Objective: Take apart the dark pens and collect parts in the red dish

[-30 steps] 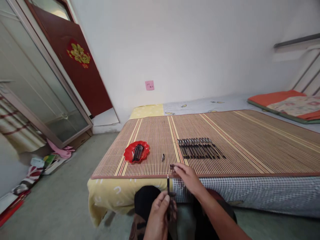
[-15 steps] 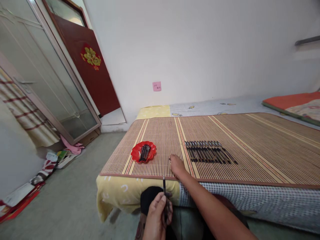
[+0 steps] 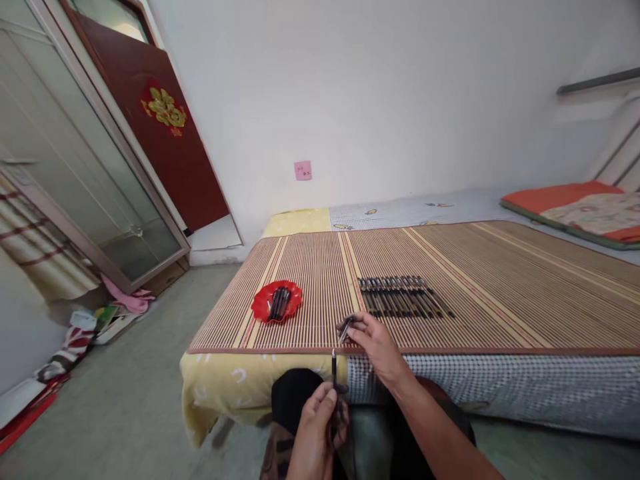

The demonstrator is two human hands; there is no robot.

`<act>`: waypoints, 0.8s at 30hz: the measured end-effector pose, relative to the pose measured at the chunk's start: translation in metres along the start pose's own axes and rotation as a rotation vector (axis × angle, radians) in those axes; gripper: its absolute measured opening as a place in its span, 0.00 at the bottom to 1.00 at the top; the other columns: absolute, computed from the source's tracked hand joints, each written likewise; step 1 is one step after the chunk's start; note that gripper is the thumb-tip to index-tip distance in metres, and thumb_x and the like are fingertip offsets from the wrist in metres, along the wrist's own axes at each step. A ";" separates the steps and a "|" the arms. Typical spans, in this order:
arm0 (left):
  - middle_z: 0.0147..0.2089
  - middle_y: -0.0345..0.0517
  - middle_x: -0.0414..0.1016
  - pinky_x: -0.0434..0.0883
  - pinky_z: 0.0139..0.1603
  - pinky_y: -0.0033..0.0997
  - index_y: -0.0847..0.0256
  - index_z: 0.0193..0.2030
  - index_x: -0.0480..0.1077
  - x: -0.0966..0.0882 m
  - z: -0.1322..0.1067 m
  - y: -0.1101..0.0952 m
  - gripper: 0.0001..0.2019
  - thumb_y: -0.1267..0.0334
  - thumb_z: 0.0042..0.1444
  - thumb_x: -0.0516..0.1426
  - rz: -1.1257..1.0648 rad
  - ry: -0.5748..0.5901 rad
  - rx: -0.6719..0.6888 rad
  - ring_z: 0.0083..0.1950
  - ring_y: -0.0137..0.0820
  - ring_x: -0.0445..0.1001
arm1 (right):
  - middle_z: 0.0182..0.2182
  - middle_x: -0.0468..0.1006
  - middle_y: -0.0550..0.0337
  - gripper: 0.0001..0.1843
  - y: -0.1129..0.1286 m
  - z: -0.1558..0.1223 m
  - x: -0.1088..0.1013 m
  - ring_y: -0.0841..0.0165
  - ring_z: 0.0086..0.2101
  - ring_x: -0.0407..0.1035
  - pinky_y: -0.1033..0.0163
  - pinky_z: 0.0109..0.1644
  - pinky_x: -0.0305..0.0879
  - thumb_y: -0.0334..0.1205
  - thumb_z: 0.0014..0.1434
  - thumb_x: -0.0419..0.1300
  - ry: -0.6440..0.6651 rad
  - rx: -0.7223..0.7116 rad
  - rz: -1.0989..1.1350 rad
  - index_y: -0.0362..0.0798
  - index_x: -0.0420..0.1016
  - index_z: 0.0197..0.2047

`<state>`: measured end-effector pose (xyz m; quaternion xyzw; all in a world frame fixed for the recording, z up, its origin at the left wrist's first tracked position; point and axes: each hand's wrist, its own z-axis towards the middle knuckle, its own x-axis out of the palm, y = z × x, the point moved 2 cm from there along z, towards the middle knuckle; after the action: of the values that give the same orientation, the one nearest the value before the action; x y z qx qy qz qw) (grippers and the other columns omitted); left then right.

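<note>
1 pen (image 3: 334, 368) is gripped tip-up in the fingers of the left hand (image 3: 316, 417); 1 pen cap (image 3: 345, 331) is pinched in those of the right hand (image 3: 377, 341).

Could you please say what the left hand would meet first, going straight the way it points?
The left hand, holding a pen, would probably meet the mat at its near edge, though depth is unclear.

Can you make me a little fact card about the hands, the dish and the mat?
Left hand: holds a dark pen
Right hand: holds a small cap-like piece
Red dish: on the striped mat, dark sticks inside
Row of pens: side by side on the mat, right of the dish
Wall: pink note stuck on it
</note>
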<state>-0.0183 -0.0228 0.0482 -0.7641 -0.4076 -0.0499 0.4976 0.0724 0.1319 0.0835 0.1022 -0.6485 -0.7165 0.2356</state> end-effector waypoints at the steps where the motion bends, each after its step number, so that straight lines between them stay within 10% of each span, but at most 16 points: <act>1: 0.28 0.36 0.75 0.60 0.29 0.23 0.60 0.41 0.71 0.000 0.000 0.001 0.35 0.43 0.30 0.76 0.018 0.009 -0.001 0.26 0.23 0.69 | 0.39 0.84 0.52 0.16 0.007 -0.004 0.001 0.62 0.41 0.78 0.56 0.48 0.73 0.46 0.56 0.65 -0.003 -0.006 0.069 0.47 0.73 0.45; 17: 0.26 0.37 0.71 0.54 0.25 0.21 0.62 0.41 0.71 0.009 -0.007 0.000 0.37 0.39 0.29 0.75 0.113 0.062 0.041 0.24 0.22 0.63 | 0.38 0.82 0.55 0.19 0.030 -0.018 0.001 0.62 0.42 0.79 0.51 0.53 0.73 0.44 0.55 0.67 0.182 -0.003 0.100 0.48 0.74 0.49; 24: 0.26 0.37 0.67 0.49 0.23 0.23 0.64 0.38 0.72 0.011 -0.010 -0.012 0.27 0.42 0.45 0.71 0.218 0.198 0.207 0.23 0.20 0.55 | 0.38 0.80 0.59 0.13 0.015 -0.036 0.010 0.65 0.42 0.78 0.56 0.52 0.73 0.37 0.58 0.62 0.320 -0.012 0.066 0.48 0.73 0.47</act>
<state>-0.0159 -0.0228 0.0675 -0.7398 -0.2742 -0.0284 0.6137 0.0830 0.0950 0.0946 0.1923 -0.6014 -0.6868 0.3601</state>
